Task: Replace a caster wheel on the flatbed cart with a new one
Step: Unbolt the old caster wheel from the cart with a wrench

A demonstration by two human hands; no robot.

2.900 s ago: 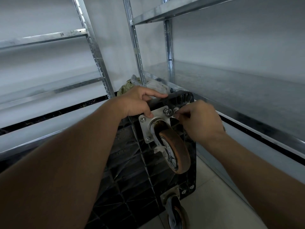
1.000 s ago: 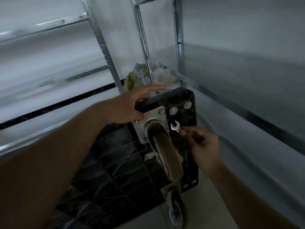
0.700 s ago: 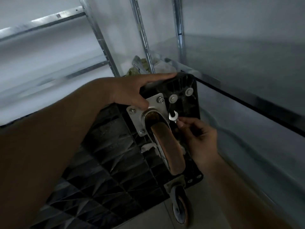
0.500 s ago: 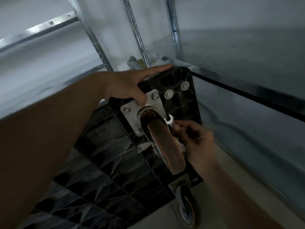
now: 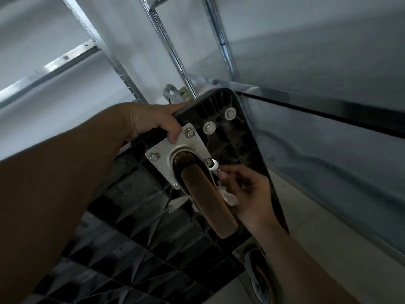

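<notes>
Brown rubber caster wheel (image 5: 208,198) juts from its silver plate (image 5: 177,150); left hand (image 5: 151,121) grips the black cart edge (image 5: 252,137) above, right hand (image 5: 247,191) pinches a small wrench (image 5: 214,166) beside it.

Two hands (image 5: 153,121), two caster wheels (image 5: 208,194), one wrench (image 5: 214,166), perhaps four plate bolts (image 5: 190,133).

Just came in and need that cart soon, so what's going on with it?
The flatbed cart is tipped up with its underside facing the person. Their left hand grips its top edge, thumb on the caster's mounting plate. The right hand pinches a small wrench, set at the plate's right-side nut. The brown caster wheel is still bolted on.
</notes>
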